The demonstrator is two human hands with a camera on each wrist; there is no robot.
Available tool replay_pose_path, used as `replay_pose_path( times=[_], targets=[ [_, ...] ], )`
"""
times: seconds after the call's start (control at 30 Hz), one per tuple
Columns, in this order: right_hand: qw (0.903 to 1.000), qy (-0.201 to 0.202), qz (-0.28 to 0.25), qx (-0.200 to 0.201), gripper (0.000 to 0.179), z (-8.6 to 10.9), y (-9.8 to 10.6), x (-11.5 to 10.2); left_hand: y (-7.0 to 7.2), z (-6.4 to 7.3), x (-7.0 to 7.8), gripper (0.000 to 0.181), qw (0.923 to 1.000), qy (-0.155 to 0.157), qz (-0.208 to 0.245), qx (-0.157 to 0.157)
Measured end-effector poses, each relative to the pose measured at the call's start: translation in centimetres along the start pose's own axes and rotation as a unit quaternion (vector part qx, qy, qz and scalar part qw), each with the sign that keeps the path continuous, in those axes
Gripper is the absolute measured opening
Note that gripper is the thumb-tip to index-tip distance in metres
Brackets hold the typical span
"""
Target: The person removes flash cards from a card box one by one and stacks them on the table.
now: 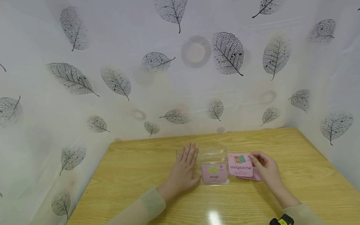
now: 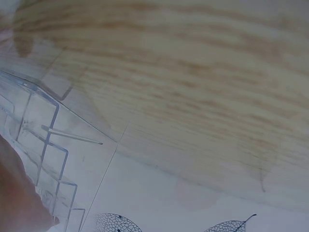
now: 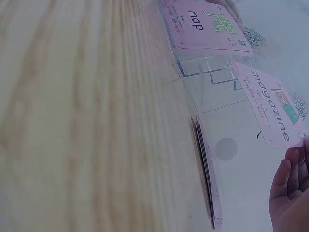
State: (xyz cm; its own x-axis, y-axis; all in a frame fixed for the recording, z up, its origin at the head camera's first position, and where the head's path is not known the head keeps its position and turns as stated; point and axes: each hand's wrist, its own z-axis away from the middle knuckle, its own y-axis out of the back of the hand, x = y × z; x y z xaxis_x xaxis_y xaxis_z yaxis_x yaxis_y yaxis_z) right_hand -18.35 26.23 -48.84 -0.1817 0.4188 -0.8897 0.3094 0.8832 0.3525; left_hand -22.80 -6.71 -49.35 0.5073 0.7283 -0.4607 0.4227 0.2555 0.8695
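Observation:
A clear plastic tiered card holder [image 1: 212, 153] stands on the table, with a pink card reading "map" [image 1: 215, 174] in its front tier. My left hand [image 1: 184, 168] lies against the holder's left side, fingers straight and extended. Between thumb and fingers, my right hand [image 1: 265, 167] pinches the edge of a pink card reading "magazine" [image 1: 240, 165], raised just right of the holder. Below that card a small stack of pink cards [image 3: 206, 174] lies on the table. The left wrist view shows the holder's stepped side [image 2: 53, 145] and part of the hand.
The wooden table [image 1: 126, 175] has its back edge against a white covering with a leaf print [image 1: 228, 53], which also rises at both sides. A dark wristband with yellow [image 1: 282, 220] sits on the right wrist.

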Motion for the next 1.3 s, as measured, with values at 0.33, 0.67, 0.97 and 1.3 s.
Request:
replay_pose_path(
  times=[0.33, 0.67, 0.97, 1.3],
  targets=[
    [0.9999, -0.004, 0.011, -0.001, 0.024, 0.1, 0.3, 0.3, -0.2, -0.1, 0.0, 0.099, 1.0000, -0.001, 0.005, 0.003],
    [0.9997, -0.014, 0.017, -0.002, 0.023, 0.2, 0.6, 0.8, -0.3, 0.0, -0.1, 0.099, 0.9999, -0.003, 0.002, 0.016],
    [0.9992, -0.028, 0.027, -0.006, 0.028, 0.1, 1.1, 1.5, -0.4, 0.0, -0.1, 0.100, 0.9998, 0.000, 0.004, 0.019],
    [0.9979, -0.044, 0.046, -0.009, 0.028, 0.0, 1.4, 2.1, -0.2, 0.0, 0.0, 0.099, 1.0000, 0.001, 0.001, -0.005]
  ],
)
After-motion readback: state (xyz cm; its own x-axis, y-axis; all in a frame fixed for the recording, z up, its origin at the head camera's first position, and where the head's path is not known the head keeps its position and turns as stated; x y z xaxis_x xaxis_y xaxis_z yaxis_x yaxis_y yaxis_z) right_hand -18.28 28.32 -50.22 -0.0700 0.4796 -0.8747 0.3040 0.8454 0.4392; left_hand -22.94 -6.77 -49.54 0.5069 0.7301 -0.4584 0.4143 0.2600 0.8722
